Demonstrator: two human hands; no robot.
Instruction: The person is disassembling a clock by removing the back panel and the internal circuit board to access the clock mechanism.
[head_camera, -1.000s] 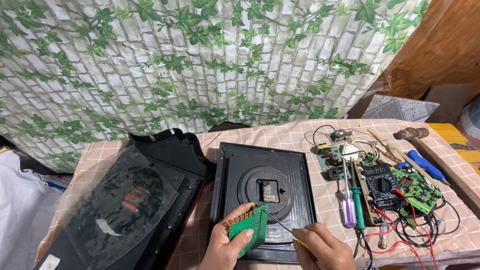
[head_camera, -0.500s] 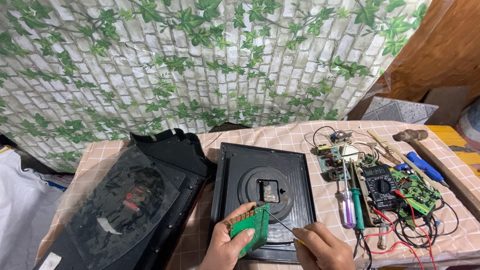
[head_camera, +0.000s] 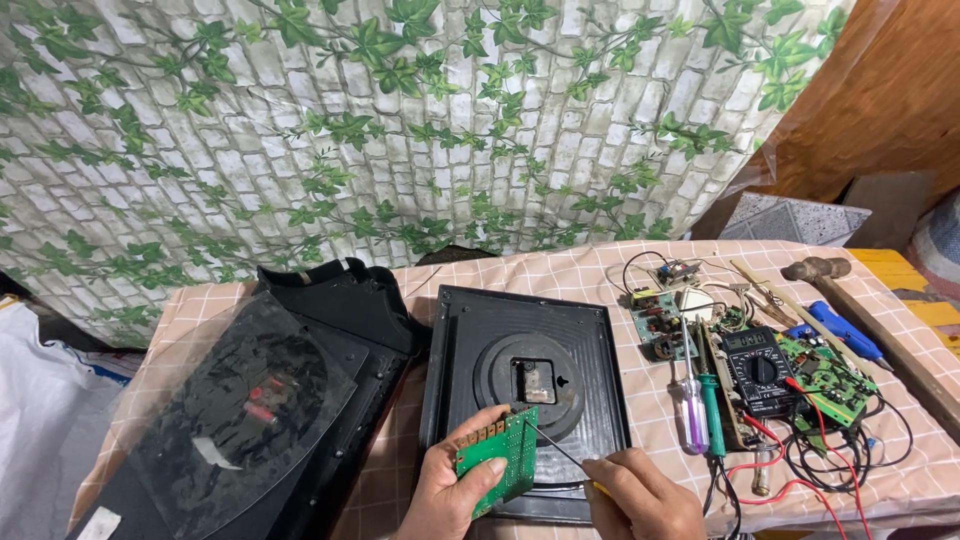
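Observation:
My left hand (head_camera: 442, 490) grips a small green circuit board (head_camera: 497, 460) and holds it tilted over the lower edge of a black square clock back (head_camera: 590, 340). My right hand (head_camera: 640, 497) holds a thin metal probe (head_camera: 558, 450) with a yellow handle, and the tip of the probe touches the upper right corner of the board. The round hub with the clock movement (head_camera: 533, 377) sits just above the board.
A black housing with a clear curved cover (head_camera: 250, 420) lies at the left. To the right lie two screwdrivers (head_camera: 698, 410), a multimeter (head_camera: 760, 368), green circuit boards (head_camera: 825, 378), red and black wires (head_camera: 830, 462), a hammer (head_camera: 815, 268) and a blue-handled tool (head_camera: 840, 330). A leaf-patterned brick sheet hangs behind.

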